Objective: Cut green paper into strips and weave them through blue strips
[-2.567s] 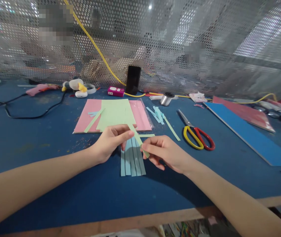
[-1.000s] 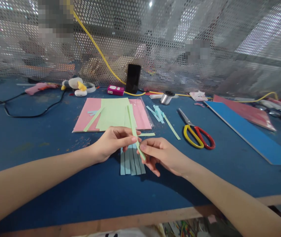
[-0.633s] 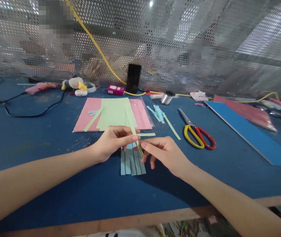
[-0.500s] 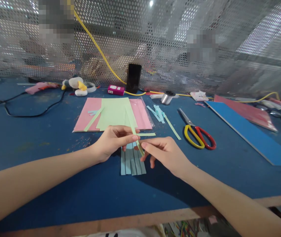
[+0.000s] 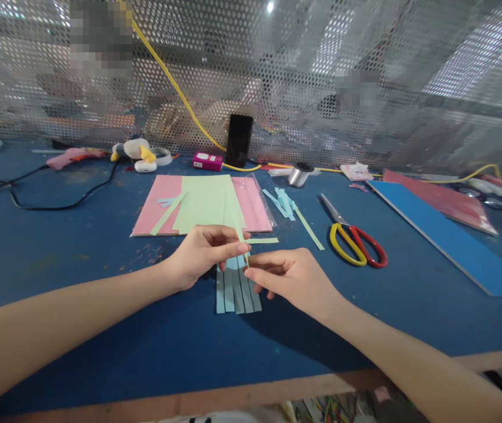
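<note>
A narrow light-green paper strip (image 5: 239, 230) is pinched between the thumb and fingers of my left hand (image 5: 206, 254). My right hand (image 5: 292, 279) grips the strip's lower end, its thumb close to the left fingertips. Under both hands, several blue paper strips (image 5: 235, 296) lie side by side on the table, their upper parts hidden by my hands. Another green strip (image 5: 265, 240) lies just beyond my right fingers. Behind, a light-green paper sheet (image 5: 204, 202) rests on pink paper (image 5: 253, 205) in a clear sleeve.
Scissors (image 5: 351, 241) with yellow and red handles lie right of my hands. Loose blue strips (image 5: 282, 202) are nearby, with a wire spool (image 5: 300, 174) behind. A phone (image 5: 239, 141) leans on the mesh wall. A blue board (image 5: 448, 235) lies at right, a glue gun (image 5: 72, 157) at back left.
My right hand has shifted slightly left along the green strip, and its lower end is now mostly covered by the fingers. My left hand stays nearly in place.
</note>
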Demonstrator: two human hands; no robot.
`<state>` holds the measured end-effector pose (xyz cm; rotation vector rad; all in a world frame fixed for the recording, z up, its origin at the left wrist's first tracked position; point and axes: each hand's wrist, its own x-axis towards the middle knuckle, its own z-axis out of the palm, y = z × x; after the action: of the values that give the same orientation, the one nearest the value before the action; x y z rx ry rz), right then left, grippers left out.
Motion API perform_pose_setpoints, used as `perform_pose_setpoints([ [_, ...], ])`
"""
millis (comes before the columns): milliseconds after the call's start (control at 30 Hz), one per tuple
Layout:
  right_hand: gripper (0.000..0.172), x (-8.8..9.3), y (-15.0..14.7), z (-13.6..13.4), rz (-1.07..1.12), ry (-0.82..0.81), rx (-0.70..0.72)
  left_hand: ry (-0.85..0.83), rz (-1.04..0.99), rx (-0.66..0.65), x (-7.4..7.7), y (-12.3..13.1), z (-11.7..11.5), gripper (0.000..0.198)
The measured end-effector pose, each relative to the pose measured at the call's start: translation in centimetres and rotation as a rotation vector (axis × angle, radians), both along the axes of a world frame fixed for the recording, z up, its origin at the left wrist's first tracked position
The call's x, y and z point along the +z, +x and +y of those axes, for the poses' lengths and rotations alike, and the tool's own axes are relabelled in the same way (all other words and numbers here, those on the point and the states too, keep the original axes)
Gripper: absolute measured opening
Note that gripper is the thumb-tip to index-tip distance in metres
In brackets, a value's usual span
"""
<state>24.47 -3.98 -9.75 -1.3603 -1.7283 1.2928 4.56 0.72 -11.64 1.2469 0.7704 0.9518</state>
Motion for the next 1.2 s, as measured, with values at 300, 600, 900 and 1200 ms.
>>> perform_pose_setpoints([
  [300,0.029,0.4,-0.1,0.3,0.132,-0.123,0.023,0.029,-0.009,-0.028,-0.1,-0.1,0.1,0.022],
  [600,0.028,0.2,-0.1,0.5,0.183,-0.126,0.019,0.002,0.006,-0.021,-0.4,-0.1,-0.2,0.02],
  [900,0.022,0.4,1.4,2.0,0.267,0.067,-0.187,0.174,0.407,0.367,3.5,-2.5,3.4,0.06],
  [1200,0.014,0.5,1.8,2.1,0.505,-0.042,-0.13,0.734,1.159,0.514,2.0,-5.9,7.6,0.046],
])
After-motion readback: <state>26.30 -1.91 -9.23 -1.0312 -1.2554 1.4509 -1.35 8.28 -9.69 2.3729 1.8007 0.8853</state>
